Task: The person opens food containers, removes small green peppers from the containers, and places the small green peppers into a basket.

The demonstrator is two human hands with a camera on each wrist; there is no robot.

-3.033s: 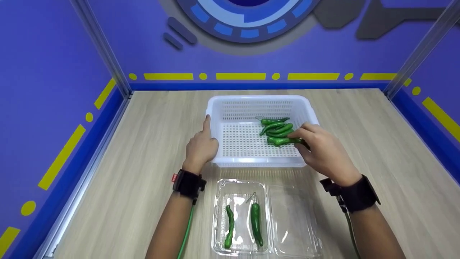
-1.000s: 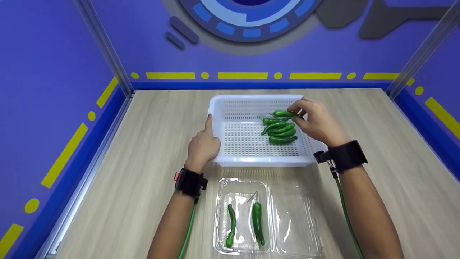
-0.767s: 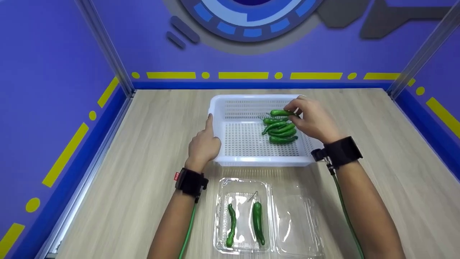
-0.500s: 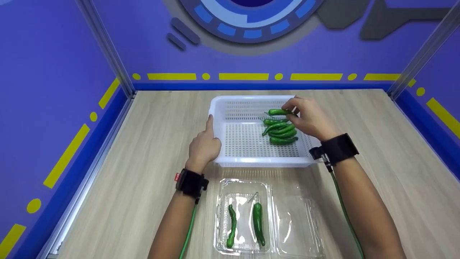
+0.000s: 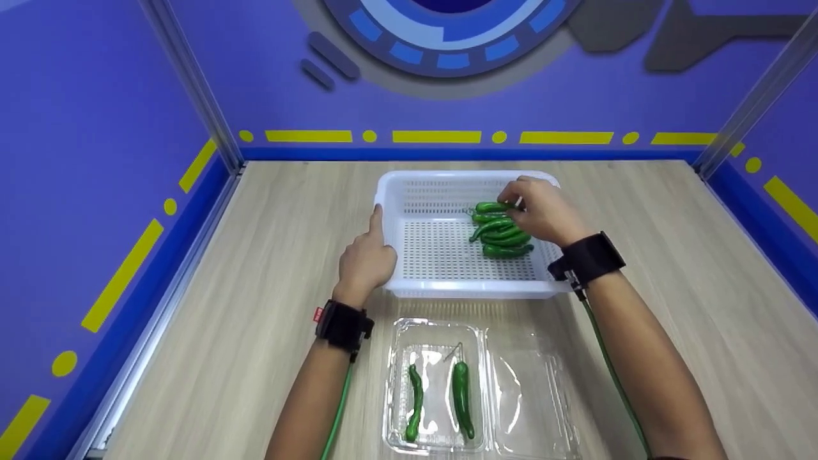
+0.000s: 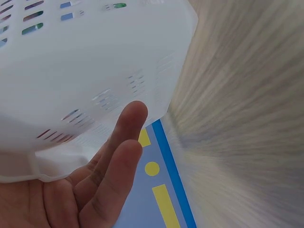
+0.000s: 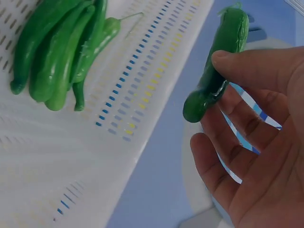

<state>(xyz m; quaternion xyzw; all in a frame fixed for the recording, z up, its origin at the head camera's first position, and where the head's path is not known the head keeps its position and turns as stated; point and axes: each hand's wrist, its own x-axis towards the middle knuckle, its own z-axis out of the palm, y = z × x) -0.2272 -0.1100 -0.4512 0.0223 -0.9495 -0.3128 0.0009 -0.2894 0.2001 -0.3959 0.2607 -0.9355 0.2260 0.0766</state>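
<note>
My right hand (image 5: 540, 207) pinches a green chili pepper (image 7: 230, 40) between thumb and fingers, low over the back right part of a white perforated plastic basket (image 5: 463, 285). Several other green chili peppers (image 5: 507, 252) lie side by side on the basket floor, just in front of the held one. At the basket's left side, my left hand (image 5: 367, 259) holds the rim. Its index finger points forward along the edge, and in the left wrist view other fingers (image 6: 124, 166) reach below the rim by the outer wall.
In front of the basket lies an opened clear plastic clamshell box (image 5: 390, 409), its lid (image 5: 530, 402) folded out to the right. Two green chili peppers, one left (image 5: 415, 402) and one right (image 5: 461, 399), rest apart in it. Blue panels (image 5: 300, 108) enclose the wooden table.
My right hand let go of one pepper at the front of the row, picked up another, and carried it left and down toward the row's back. The left hand stayed on the rim.
</note>
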